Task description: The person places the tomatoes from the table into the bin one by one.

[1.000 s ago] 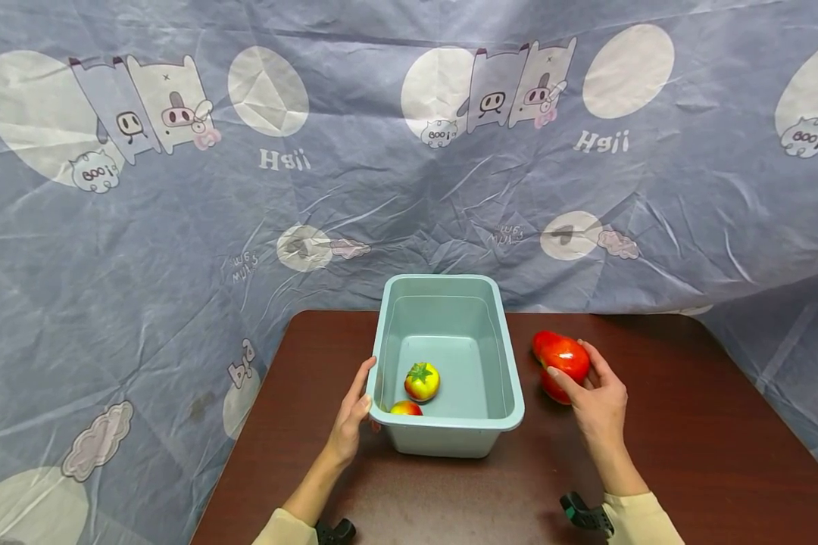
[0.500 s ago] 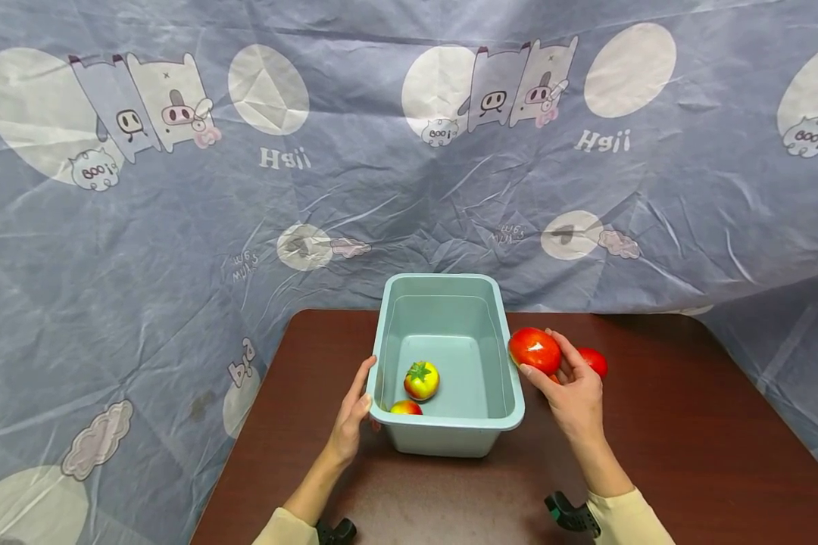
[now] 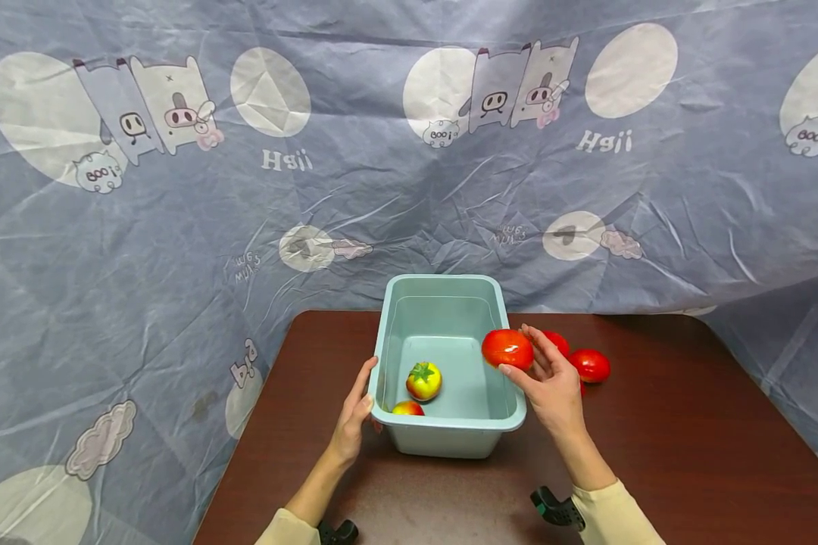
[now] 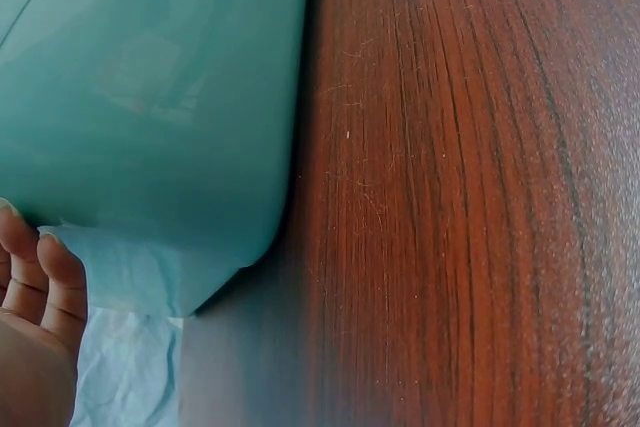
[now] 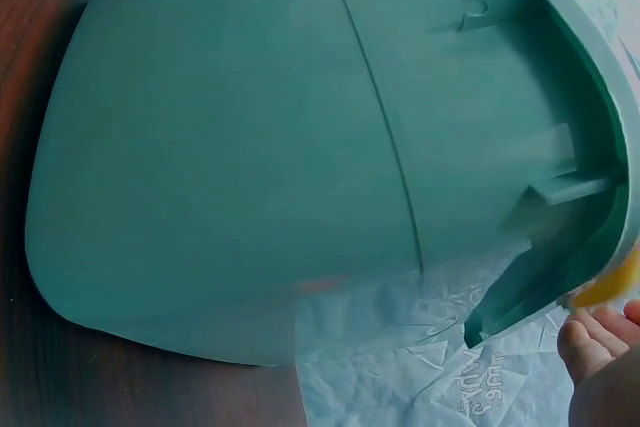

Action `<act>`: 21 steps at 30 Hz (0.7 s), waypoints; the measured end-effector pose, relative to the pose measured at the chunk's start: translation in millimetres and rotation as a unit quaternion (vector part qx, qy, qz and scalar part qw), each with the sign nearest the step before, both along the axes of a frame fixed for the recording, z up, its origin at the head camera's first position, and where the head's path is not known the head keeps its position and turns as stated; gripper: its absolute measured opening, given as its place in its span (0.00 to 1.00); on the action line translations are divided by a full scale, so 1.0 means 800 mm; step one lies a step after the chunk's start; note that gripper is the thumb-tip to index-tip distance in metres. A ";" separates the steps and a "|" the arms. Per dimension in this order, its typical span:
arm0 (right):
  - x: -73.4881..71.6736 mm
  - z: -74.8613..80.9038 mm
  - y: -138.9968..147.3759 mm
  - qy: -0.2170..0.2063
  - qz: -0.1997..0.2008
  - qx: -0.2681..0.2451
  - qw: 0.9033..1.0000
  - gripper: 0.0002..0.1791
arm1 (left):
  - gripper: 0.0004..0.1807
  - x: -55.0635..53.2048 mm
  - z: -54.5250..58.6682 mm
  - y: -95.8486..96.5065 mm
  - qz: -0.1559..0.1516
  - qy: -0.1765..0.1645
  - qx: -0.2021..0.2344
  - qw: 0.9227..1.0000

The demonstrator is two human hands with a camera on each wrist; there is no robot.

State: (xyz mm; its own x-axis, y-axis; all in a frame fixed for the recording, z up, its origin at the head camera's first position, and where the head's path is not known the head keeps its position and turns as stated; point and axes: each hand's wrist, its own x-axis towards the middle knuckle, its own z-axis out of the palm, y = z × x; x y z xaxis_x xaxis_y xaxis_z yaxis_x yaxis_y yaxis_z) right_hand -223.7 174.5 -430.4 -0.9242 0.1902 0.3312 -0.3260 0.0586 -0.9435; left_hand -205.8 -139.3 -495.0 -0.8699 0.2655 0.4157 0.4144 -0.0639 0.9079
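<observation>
Right hand pinches a red tomato in its fingertips, over the right rim of the bin; the bin's hollow lies leftward. Left hand, fingers straight, rests against the bin's left wall.

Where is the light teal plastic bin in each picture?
Head view: the light teal plastic bin stands mid-table, between both hands.
Left wrist view: its outer wall fills the upper left.
Right wrist view: its outer wall and rim fill most of the picture.
Shared landmark: the dark brown wooden table.
</observation>
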 end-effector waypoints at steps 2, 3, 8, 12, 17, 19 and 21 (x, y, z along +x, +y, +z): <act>0.001 0.001 0.000 0.013 0.015 -0.019 1.000 0.39 | 0.32 -0.001 -0.001 0.000 -0.001 0.001 -0.001 1.000; 0.001 0.002 0.001 0.019 0.019 -0.030 0.999 0.39 | 0.32 -0.001 -0.001 -0.001 -0.002 0.001 -0.002 1.000; -0.005 -0.001 0.009 0.033 -0.004 -0.050 0.998 0.36 | 0.32 -0.004 -0.003 -0.002 -0.007 -0.004 -0.002 1.000; -0.017 -0.018 0.024 0.007 -0.065 -0.035 0.997 0.32 | 0.32 -0.004 -0.002 -0.002 -0.005 -0.004 -0.005 1.000; -0.029 -0.059 0.048 -0.043 -0.169 0.052 0.983 0.32 | 0.32 -0.002 0.000 0.000 0.000 -0.001 -0.004 1.000; -0.032 -0.077 0.057 -0.047 -0.209 0.101 0.972 0.33 | 0.33 -0.002 0.000 0.001 0.000 0.000 -0.002 1.000; -0.035 -0.092 0.066 -0.042 -0.243 0.137 0.959 0.33 | 0.33 -0.001 0.000 0.001 0.000 -0.001 -0.001 1.000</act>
